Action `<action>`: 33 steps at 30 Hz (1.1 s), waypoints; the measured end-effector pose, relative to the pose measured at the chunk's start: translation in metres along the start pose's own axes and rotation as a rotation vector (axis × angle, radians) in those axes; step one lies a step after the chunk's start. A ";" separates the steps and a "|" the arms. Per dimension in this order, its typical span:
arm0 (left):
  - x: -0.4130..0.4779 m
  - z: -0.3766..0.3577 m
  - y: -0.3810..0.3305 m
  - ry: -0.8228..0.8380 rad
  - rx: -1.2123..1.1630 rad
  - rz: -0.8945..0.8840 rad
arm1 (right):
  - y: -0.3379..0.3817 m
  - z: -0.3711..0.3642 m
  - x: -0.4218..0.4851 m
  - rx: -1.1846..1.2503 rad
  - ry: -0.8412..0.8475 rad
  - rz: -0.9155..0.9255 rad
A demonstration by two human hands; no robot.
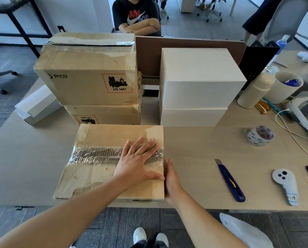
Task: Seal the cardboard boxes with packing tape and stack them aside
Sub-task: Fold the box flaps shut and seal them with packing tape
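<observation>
left hand (137,161) lies flat on the near cardboard box (112,163), fingers (146,145) spread and released, palm pressing on the strip of clear tape (96,154) that runs across the flap seam. right hand (171,181) stands edge-on against the box's right side, fingers straight and not curled round anything, looks like it is smoothing the tape end down over the edge, though the contact itself is hidden. the box sits at the front edge of the table (194,158), right in front of the person. so by the look of it the seam on this one is taped and being rubbed flat, near the close of the sealing step. behind it, a stack of two brown boxes (88,77) already shows tape along the top one's seam, touching the near box's far side or just beside it, hard to say. two white boxes (199,86) stand stacked to the right, no tape visible on them, so whether they count as left to do i cannot tell. the tape roll (260,136) rests well off to the right, the blue utility knife (230,179) nearer, both untouched. still to come, i'd judge: lift this box onto the stack.
</observation>
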State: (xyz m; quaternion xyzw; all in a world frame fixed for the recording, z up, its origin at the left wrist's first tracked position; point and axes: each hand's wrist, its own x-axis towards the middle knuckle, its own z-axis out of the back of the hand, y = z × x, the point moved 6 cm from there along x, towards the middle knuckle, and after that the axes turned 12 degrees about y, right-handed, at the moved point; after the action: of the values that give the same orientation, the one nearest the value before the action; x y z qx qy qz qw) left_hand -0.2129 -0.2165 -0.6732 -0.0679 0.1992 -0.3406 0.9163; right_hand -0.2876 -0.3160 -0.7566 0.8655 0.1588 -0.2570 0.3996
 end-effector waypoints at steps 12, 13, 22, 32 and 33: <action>-0.017 0.017 0.020 -0.144 -0.681 0.062 | 0.031 0.011 -0.004 -0.640 0.015 -0.245; -0.023 0.021 0.024 -0.168 -0.805 0.068 | 0.045 0.012 -0.006 -0.677 -0.071 -0.193; -0.072 0.016 0.077 -0.136 -0.196 0.113 | 0.046 -0.125 -0.017 -1.681 0.127 0.397; -0.084 0.006 0.115 0.000 0.076 -0.056 | 0.025 -0.122 -0.011 -2.178 0.189 0.360; -0.085 0.008 0.119 0.006 0.091 -0.062 | 0.027 -0.118 -0.013 -2.173 0.175 0.357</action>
State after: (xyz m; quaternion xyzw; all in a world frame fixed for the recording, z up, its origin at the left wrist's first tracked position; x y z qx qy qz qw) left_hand -0.1966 -0.0706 -0.6695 -0.0313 0.1843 -0.3776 0.9069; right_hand -0.2475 -0.2420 -0.6683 0.0788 0.2007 0.1430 0.9659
